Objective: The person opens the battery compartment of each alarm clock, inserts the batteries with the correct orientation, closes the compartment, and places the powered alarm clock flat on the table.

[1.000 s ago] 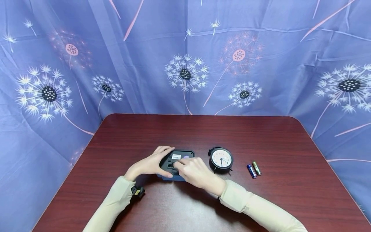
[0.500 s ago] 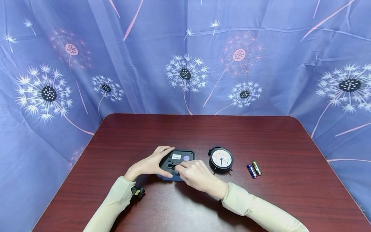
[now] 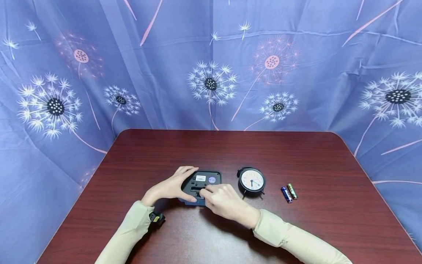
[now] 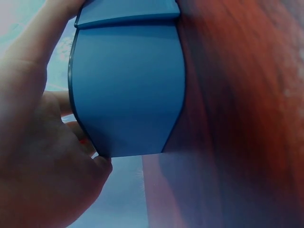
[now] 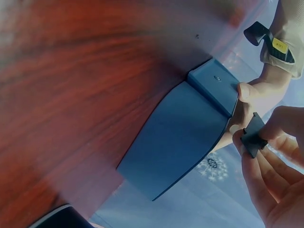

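Note:
In the head view a blue clock (image 3: 215,175) lies with its black back upward, its face hidden. On the back are a barcode label, a round purple sticker and an uncovered battery compartment (image 3: 195,189). My left hand (image 3: 169,186) grips the clock's left end, thumb along the near edge and fingers at the far edge. Close over the back, my right hand (image 3: 225,201) pinches a small black battery cover (image 5: 254,134) between thumb and fingers, plainest in the right wrist view. The left wrist view shows the smooth blue side of the casing (image 4: 128,85) beside the left palm.
A round black alarm clock (image 3: 252,180) with a white dial stands just right of the right hand. Farther right lie a blue battery (image 3: 286,195) and a green battery (image 3: 292,191) side by side. A patterned blue curtain (image 3: 211,44) hangs behind the brown table (image 3: 158,150).
My right hand has shifted slightly toward the near side with the battery cover, exposing the purple sticker and more of the compartment. The left hand and the clock have stayed put.

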Demonstrator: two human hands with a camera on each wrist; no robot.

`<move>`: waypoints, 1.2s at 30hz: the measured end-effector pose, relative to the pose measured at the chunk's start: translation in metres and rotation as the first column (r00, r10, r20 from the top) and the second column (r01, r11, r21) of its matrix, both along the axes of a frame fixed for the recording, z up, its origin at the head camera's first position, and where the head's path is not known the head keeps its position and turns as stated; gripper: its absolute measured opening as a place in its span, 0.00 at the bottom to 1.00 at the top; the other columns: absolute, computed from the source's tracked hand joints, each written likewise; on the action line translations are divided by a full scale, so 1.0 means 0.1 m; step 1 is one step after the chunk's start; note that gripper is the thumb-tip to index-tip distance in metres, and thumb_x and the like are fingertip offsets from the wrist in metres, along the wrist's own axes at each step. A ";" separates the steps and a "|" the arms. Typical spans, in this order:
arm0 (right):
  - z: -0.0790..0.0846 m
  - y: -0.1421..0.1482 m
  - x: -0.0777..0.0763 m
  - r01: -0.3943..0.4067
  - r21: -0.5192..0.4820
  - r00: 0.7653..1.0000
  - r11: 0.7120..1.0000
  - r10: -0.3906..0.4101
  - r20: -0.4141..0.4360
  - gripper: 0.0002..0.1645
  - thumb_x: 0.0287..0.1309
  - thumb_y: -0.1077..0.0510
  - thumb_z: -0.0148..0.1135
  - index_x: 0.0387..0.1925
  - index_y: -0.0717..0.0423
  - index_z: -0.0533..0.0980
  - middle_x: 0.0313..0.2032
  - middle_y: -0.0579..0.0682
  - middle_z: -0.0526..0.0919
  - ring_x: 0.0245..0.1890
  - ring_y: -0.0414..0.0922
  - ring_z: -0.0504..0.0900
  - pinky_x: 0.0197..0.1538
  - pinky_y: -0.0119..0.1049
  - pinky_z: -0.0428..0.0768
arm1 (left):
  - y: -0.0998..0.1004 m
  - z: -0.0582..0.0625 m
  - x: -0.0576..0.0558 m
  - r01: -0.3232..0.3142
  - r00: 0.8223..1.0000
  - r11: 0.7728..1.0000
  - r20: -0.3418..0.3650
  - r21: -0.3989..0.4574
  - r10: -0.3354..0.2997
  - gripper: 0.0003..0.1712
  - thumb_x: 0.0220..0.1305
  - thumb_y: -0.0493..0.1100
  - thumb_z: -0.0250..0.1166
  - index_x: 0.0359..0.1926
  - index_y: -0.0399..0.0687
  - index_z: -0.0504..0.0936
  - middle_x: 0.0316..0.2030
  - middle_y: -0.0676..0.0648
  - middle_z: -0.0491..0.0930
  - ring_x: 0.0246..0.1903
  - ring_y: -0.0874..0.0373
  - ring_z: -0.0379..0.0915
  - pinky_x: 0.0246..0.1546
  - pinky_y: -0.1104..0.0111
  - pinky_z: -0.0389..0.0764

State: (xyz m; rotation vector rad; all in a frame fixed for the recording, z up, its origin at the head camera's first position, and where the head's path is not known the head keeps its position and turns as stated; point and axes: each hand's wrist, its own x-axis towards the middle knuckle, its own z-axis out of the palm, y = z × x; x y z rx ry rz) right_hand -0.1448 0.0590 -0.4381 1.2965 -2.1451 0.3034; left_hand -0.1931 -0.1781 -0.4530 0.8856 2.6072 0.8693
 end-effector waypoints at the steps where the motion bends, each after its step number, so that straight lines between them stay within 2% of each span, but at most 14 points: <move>1: 0.00 0.00 0.00 0.000 0.004 1.000 1.000 -0.001 0.004 0.14 0.36 0.62 0.69 0.26 0.49 0.72 0.22 0.41 0.76 0.17 0.36 0.73 0.20 0.29 0.71 | 0.00 0.00 0.00 -0.001 1.000 1.000 0.002 0.001 0.001 0.61 0.44 0.60 0.77 0.74 0.44 0.55 0.70 0.43 0.56 0.69 0.47 0.49 0.63 0.49 0.65; 18: -0.02 0.05 0.07 -0.036 0.002 0.998 0.999 0.036 0.055 0.15 0.38 0.61 0.71 0.25 0.48 0.71 0.22 0.39 0.73 0.17 0.33 0.69 0.20 0.26 0.68 | 0.01 0.01 0.00 -0.003 1.000 1.000 -0.008 0.003 0.003 0.61 0.44 0.59 0.77 0.73 0.44 0.56 0.70 0.41 0.57 0.69 0.46 0.50 0.63 0.49 0.65; 29: -0.02 0.09 0.14 -0.062 0.093 0.996 0.994 0.056 0.065 0.12 0.40 0.59 0.71 0.25 0.46 0.75 0.21 0.37 0.76 0.21 0.35 0.76 0.24 0.24 0.72 | 0.00 0.00 0.02 -0.008 1.000 1.000 -0.005 0.007 0.008 0.61 0.44 0.59 0.77 0.73 0.44 0.56 0.69 0.42 0.57 0.69 0.47 0.50 0.63 0.49 0.65; 36: -0.03 0.08 0.16 -0.072 0.123 0.993 0.990 0.059 0.103 0.12 0.40 0.59 0.72 0.21 0.44 0.74 0.17 0.36 0.74 0.18 0.34 0.73 0.20 0.22 0.65 | 0.00 0.00 0.01 -0.011 1.000 1.000 -0.005 0.011 0.011 0.61 0.43 0.59 0.77 0.73 0.45 0.56 0.69 0.43 0.57 0.69 0.47 0.50 0.63 0.49 0.65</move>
